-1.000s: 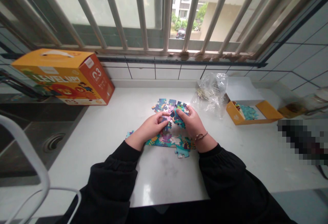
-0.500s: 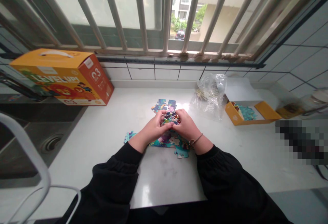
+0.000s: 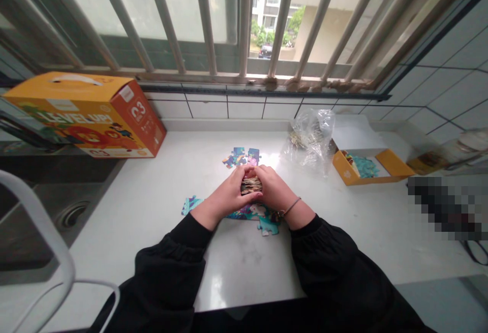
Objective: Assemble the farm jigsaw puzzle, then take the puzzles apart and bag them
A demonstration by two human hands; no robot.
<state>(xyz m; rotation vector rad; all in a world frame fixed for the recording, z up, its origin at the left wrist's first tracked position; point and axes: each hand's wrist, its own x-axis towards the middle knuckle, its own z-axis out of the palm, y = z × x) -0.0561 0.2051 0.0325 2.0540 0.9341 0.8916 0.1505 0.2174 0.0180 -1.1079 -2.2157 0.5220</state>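
Between my two hands is a stack of puzzle pieces (image 3: 251,185), its layered edges facing me. My left hand (image 3: 227,190) closes round the stack's left side, and my right hand (image 3: 275,186) grips the right side. The thumbs meet in front and the fingertips come together behind. Beneath and nearer to me lie joined puzzle pieces (image 3: 244,213), partly covered by the hands. A teal puzzle piece (image 3: 268,226) sticks out at the front, and another piece (image 3: 190,204) lies by my left wrist. Beyond the hands are loose pieces (image 3: 235,157) and a purple piece (image 3: 253,156).
An orange puzzle box (image 3: 133,124) with a handle stands at the back left beside the sink (image 3: 34,221). On the right are a clear plastic bag (image 3: 312,140) and a small open yellow box (image 3: 396,164) with teal pieces inside. A white curved tube (image 3: 49,226) crosses the near left.
The stack has been tilted, so its edges show now where printed faces showed before. Both hands have drawn closer around it. The camera view has shifted slightly.
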